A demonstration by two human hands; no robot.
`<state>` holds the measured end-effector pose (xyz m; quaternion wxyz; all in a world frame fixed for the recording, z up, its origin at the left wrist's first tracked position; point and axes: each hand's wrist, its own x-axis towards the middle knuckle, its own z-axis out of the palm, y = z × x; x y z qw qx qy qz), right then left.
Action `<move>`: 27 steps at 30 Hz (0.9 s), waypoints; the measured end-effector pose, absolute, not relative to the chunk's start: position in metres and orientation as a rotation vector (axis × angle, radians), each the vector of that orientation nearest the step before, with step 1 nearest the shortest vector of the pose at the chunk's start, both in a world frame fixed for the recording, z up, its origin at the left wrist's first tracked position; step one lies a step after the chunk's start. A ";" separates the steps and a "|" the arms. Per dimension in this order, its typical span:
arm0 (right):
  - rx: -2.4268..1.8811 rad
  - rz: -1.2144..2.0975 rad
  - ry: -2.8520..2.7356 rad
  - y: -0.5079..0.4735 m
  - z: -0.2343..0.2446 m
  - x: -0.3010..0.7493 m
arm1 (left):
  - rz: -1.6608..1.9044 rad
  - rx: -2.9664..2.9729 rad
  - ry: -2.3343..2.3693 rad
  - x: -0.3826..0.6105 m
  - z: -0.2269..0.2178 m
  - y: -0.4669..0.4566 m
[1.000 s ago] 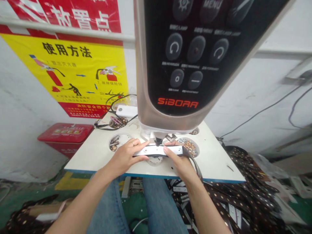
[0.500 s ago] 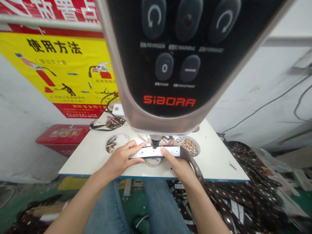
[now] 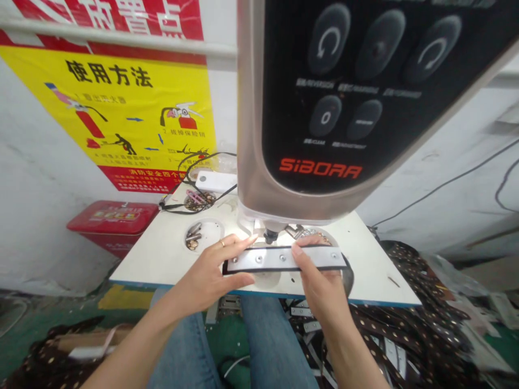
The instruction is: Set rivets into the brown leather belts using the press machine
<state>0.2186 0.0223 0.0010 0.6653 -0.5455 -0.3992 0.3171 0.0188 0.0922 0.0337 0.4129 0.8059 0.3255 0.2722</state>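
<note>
A dark belt (image 3: 271,260) lies across both hands, its white backing turned up and a row of small metal rivets along it. My left hand (image 3: 208,270) is closed on its left end, thumb at the lower edge and fingers at the upper one. My right hand (image 3: 322,283) grips the belt farther right, thumb pressed on the white face and fingers partly hidden behind. Just beyond the belt's upper edge is the black tip (image 3: 271,236) of the riveting machine (image 3: 308,183), apart from the belt.
On the white worktable (image 3: 158,265), round wells hold small metal parts (image 3: 193,237). Black cables (image 3: 174,207) run at the back left. A red box (image 3: 113,216) stands left of the table. Many studded belts (image 3: 421,324) are heaped at the right.
The belt has come away from under the machine tip, toward me, showing more of its riveted white face. Both hands still hold it. The view has shifted left.
</note>
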 end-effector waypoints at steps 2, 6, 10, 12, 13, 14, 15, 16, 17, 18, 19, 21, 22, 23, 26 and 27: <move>-1.333 0.655 -0.941 0.009 -0.003 0.223 | 0.642 1.738 0.897 0.016 0.033 0.082; -1.362 0.567 -0.924 0.008 -0.014 0.228 | 0.708 1.399 1.003 0.018 0.023 0.077; -1.432 0.544 -0.995 0.025 -0.017 0.232 | 0.811 1.338 0.993 0.029 0.019 0.094; -1.467 0.528 -1.031 0.030 -0.016 0.234 | 0.805 1.336 0.995 0.033 0.019 0.100; -1.475 0.522 -1.044 0.030 -0.016 0.235 | 0.803 1.344 1.003 0.033 0.019 0.102; -1.481 0.519 -1.054 0.030 -0.016 0.235 | 0.807 1.353 1.013 0.034 0.019 0.103; -1.487 0.519 -1.060 0.029 -0.016 0.236 | 0.815 1.360 1.020 0.034 0.019 0.103; -1.493 0.522 -1.063 0.028 -0.016 0.236 | 0.821 1.361 1.026 0.033 0.019 0.103; -1.502 0.524 -1.066 0.026 -0.017 0.236 | 0.826 1.355 1.032 0.033 0.019 0.102; -1.509 0.521 -1.069 0.026 -0.017 0.236 | 0.827 1.347 1.036 0.033 0.019 0.101; -1.511 0.514 -1.070 0.025 -0.017 0.235 | 0.828 1.338 1.039 0.033 0.019 0.100; -1.506 0.510 -1.061 0.027 -0.018 0.234 | 0.826 1.328 1.039 0.033 0.019 0.100; -1.498 0.519 -1.043 0.028 -0.018 0.233 | 0.829 1.326 1.038 0.033 0.020 0.100; -1.477 0.535 -1.011 0.030 -0.017 0.231 | 0.838 1.326 1.036 0.034 0.021 0.100; -1.291 0.595 -0.815 0.034 -0.012 0.224 | 0.893 1.319 1.017 0.036 0.026 0.099; -1.202 0.616 -0.749 0.034 -0.009 0.221 | 0.910 1.314 1.003 0.036 0.029 0.096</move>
